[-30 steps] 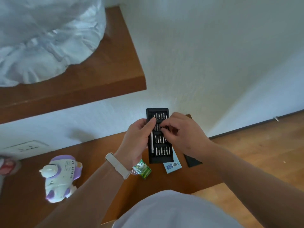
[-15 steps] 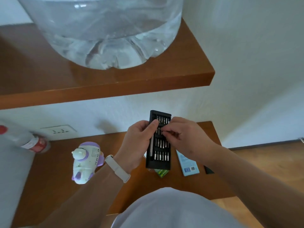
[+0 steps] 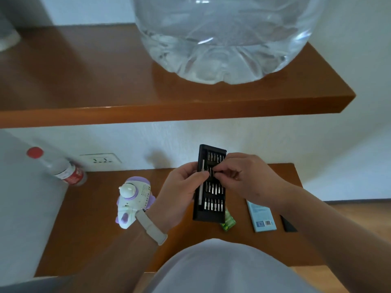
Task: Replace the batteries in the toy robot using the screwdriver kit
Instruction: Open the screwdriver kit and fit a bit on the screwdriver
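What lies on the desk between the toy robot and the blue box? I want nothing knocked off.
In the head view, the left hand holding the bit case, and the green battery pack.

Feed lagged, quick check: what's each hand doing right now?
Left hand: closed, holding the bit case.
Right hand: fingertips pinched at a bit in the case.

At the centre of the frame the left hand is holding the black screwdriver kit upright above the bench, thumb lying across its left edge. The right hand is pinching with its fingers at the second row of bits. The toy robot is lying left of centre. A green battery pack is peeking out below the kit, with a blue box lying to its right.
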`<state>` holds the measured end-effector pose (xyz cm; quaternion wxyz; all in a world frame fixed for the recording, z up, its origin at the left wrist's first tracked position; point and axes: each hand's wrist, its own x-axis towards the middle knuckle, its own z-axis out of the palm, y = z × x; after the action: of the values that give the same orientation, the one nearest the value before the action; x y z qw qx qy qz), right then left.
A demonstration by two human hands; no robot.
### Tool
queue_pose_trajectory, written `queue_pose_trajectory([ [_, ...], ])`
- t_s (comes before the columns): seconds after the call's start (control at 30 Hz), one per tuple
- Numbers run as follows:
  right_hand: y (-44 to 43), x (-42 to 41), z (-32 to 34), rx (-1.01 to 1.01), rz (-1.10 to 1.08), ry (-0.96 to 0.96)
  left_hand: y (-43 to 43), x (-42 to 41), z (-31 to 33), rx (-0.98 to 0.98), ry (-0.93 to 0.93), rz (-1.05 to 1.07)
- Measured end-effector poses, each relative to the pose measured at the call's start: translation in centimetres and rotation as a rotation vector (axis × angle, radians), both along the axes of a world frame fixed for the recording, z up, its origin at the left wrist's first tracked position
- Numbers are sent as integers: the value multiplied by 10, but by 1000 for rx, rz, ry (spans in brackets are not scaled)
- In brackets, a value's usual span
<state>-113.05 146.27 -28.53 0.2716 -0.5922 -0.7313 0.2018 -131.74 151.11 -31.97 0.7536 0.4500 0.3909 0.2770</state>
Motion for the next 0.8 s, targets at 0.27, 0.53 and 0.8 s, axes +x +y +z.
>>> queue_pose_trajectory([
  [0.27,6,-23,8,-21,60,-60,6,-26,0,25,-36,-44],
  [0.53,15,-43,10,-40,62,-73,14,-47,0,37,5,-57],
  [0.8,26,-68,2,11,142,-192,19,-71,-3,59,34,-42],
])
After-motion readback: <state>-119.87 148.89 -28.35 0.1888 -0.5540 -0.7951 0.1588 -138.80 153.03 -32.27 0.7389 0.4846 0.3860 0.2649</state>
